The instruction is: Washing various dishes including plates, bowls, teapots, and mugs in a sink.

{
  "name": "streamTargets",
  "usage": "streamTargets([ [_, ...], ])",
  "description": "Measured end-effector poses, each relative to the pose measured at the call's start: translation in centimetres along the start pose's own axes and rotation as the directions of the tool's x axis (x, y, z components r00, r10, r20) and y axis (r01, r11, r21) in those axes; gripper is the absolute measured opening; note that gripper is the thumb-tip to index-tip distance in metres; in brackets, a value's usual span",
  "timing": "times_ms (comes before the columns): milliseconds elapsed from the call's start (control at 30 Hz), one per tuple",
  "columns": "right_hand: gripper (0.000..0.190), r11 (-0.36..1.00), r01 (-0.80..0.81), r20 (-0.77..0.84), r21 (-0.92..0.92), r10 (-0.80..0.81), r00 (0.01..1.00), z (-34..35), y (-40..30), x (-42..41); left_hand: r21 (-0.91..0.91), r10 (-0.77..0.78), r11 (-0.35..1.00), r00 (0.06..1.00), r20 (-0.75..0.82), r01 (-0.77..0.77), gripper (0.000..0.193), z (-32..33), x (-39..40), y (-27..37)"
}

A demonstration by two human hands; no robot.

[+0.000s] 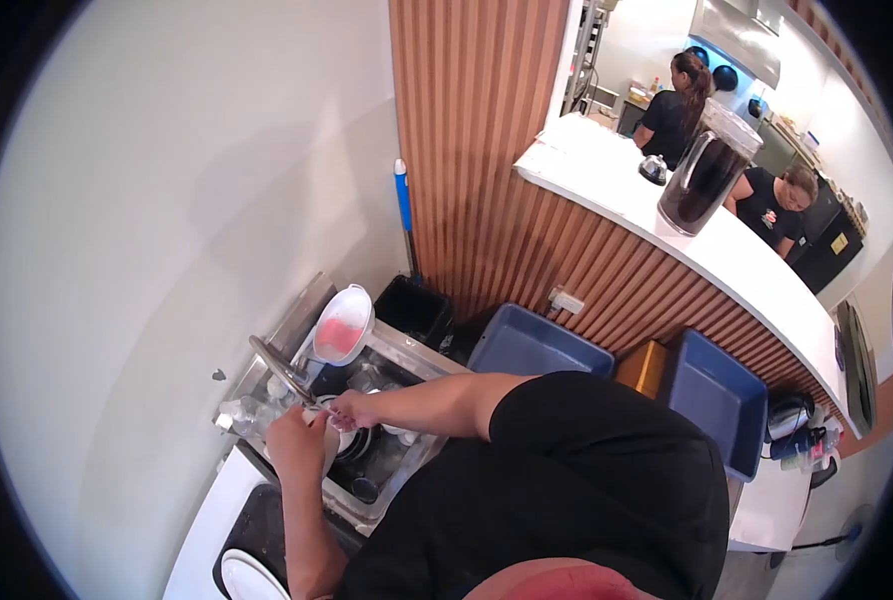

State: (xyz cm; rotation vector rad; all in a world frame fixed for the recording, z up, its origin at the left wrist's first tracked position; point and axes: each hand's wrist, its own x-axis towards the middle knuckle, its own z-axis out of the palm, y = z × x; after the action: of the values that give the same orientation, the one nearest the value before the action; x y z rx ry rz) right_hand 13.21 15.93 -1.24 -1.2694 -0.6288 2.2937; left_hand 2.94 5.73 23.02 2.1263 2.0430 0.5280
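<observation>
Both my hands are over a stainless steel sink (pixel 409 346), just below the curved metal faucet (pixel 277 367). Between my left hand (pixel 296 442) and my right hand (pixel 352 410) is a small pale item, too small to name, with the fingers of both hands bent around it. Partly hidden behind my left hand is a whitish rounded thing, perhaps a dish. Bowls and dishes lie in the basin below, and a clear glass (pixel 364 490) rests near its front corner. A white plastic basin (pixel 343 324) with pinkish contents stands at the sink's back corner.
A clear plastic bottle (pixel 244 416) stands left of the faucet. White plates (pixel 250 576) lie on a dark mat at the lower left. Behind the sink is a black bin (pixel 414 307). Blue-grey tubs (pixel 544 341) stand below a white counter (pixel 746 259) with a dark-filled pitcher (pixel 705 172). Two people are beyond it.
</observation>
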Motion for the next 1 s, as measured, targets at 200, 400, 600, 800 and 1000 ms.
streamTargets([
  [200, 0.031, 0.963, 0.095, 0.036, 0.254, -0.107, 0.994, 3.9, 4.1, 2.2, 0.303, 0.235, 0.909, 0.953, 0.192, -0.285, 0.024, 1.3, 0.0, 0.9],
  [400, 0.025, 0.947, 0.321, -0.003, -0.017, -0.321, 0.947, 3.3, 2.2, -0.7, 0.425, 0.240, 0.821, 0.906, 0.350, -0.382, 0.016, 2.6, 0.6, 4.4],
  [600, 0.019, 0.750, 0.554, 0.020, -0.363, -0.588, 0.809, 4.6, -0.1, -2.8, 0.368, 0.171, 0.892, 0.950, 0.262, -0.262, 0.019, 2.8, 1.0, 2.6],
  [800, 0.024, 0.706, 0.528, 0.006, -0.472, -0.597, 0.803, 4.6, -1.1, -6.5, -0.044, 0.008, 0.999, 0.996, 0.084, -0.004, 0.035, 3.8, 2.4, -7.9],
  [1000, 0.044, -0.041, 0.709, 0.506, -0.704, -0.730, 0.460, 4.1, -3.6, -12.2, -0.933, -0.324, 0.135, 0.905, 0.276, 0.333, 0.027, 7.6, 1.1, -12.3],
])
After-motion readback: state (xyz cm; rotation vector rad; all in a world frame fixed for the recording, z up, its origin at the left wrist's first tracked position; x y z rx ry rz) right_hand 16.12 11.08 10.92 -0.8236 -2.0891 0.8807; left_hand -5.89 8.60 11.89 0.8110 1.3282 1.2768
